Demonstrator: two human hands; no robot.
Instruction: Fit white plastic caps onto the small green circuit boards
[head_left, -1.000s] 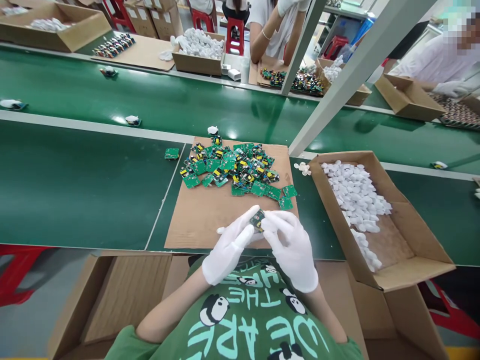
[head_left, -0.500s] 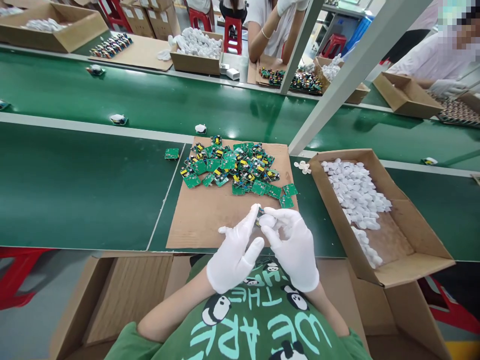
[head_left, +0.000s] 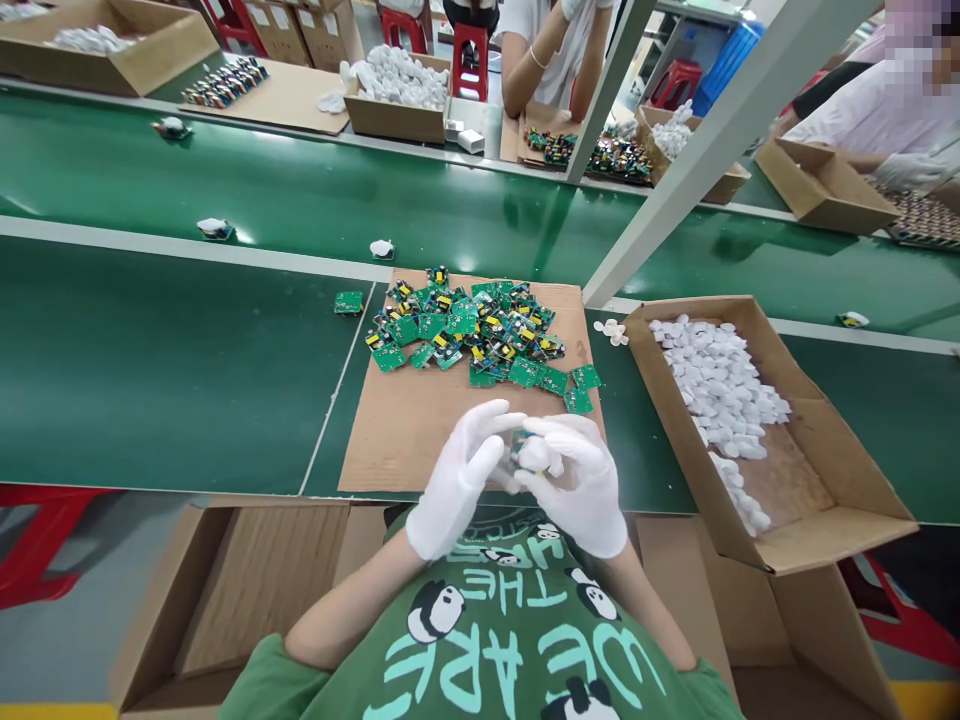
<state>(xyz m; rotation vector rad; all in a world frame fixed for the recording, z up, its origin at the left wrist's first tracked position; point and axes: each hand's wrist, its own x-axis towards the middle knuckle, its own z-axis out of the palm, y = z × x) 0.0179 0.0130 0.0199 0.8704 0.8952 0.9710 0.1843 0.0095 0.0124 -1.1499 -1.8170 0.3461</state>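
Note:
Both my hands wear white gloves and meet over the near edge of a brown cardboard sheet [head_left: 420,425]. My left hand [head_left: 457,480] and my right hand [head_left: 581,485] together hold a small green circuit board [head_left: 519,443] pressed against a white plastic cap [head_left: 536,455]. Just beyond them a pile of green circuit boards [head_left: 472,330] lies on the sheet. A cardboard box of white plastic caps [head_left: 720,390] stands to the right of my right hand.
A green conveyor belt [head_left: 187,350] runs across, with small assembled pieces [head_left: 214,229] riding on it. A slanted metal post [head_left: 697,140] rises at the right. Empty cardboard boxes [head_left: 247,590] sit at my lap. Other people work across the belt, with boxes and boards.
My hands have closed together, pressing the white cap onto the board. The small pieces on the conveyor belt have drifted to the left.

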